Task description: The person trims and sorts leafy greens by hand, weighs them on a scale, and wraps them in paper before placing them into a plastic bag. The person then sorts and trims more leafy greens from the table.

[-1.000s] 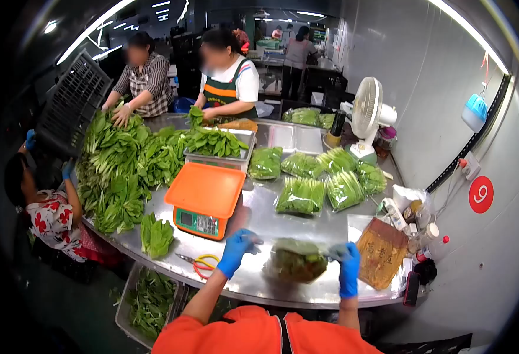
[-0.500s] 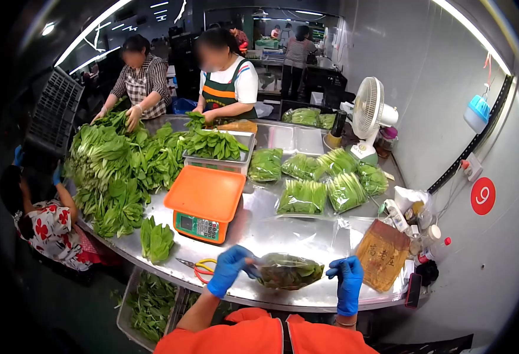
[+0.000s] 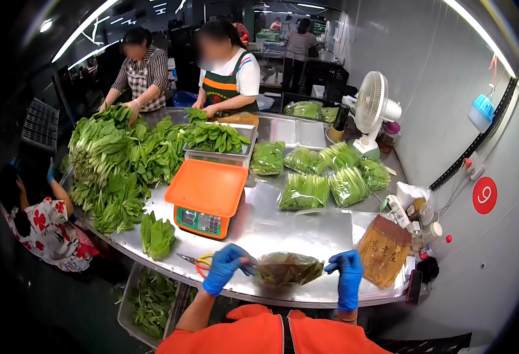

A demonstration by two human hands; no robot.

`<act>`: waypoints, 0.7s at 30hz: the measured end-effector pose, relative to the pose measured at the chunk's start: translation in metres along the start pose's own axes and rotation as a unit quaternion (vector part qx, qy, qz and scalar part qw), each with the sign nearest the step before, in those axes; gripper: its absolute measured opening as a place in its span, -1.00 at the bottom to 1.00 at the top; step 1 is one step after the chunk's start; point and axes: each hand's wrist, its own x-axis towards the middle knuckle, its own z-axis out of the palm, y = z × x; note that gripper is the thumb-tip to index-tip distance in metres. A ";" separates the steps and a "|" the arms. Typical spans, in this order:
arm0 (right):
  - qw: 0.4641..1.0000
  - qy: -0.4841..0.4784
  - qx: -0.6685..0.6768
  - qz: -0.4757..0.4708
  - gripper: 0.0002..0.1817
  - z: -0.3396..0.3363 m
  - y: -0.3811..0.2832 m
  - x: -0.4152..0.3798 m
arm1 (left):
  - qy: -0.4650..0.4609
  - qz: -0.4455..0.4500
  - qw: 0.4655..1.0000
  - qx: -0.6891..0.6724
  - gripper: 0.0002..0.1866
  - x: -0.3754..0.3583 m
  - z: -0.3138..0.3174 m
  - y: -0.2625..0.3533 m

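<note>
A clear plastic bag of leafy greens (image 3: 289,270) hangs between my two blue-gloved hands, close to the table's front edge. My left hand (image 3: 227,268) pinches the bag's left end. At its right end, my right hand (image 3: 347,274) has its fingers closed on the bag's corner. Red-and-yellow scissors (image 3: 201,263) lie just left of my left hand, partly covered by it. Beyond them is an orange scale (image 3: 206,192) with nothing on its pan, and a small bunch of greens (image 3: 157,236) rests to its left.
Several filled bags (image 3: 304,192) lie across the steel table (image 3: 271,227), near a white fan (image 3: 373,106). A brown board (image 3: 383,252) and bottles (image 3: 436,246) are at right. Two people work behind a heap of greens (image 3: 112,171). Below the front edge stands a crate of greens (image 3: 150,304).
The bag has tilted and looks flatter between my hands. At far left, the person in the floral top and the dark crate have moved lower and apart.
</note>
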 end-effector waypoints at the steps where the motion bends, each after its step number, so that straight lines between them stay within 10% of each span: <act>1: 0.999 0.023 0.011 0.033 -0.86 -0.009 0.008 0.005 | 0.008 0.031 0.999 0.004 -0.85 0.005 -0.009 -0.002; 14: 0.996 -0.061 0.051 -0.032 -0.84 0.023 0.031 0.046 | 0.073 0.134 0.988 0.003 -0.52 0.040 -0.039 -0.017; 18: 0.942 -0.100 -0.093 0.305 -0.70 -0.035 0.130 0.006 | 0.129 -0.175 0.968 0.130 -0.67 0.005 -0.084 -0.132; 21: 0.922 0.033 -0.207 0.325 -0.69 -0.058 0.179 -0.012 | 0.211 -0.240 0.943 0.098 -0.65 -0.016 -0.081 -0.160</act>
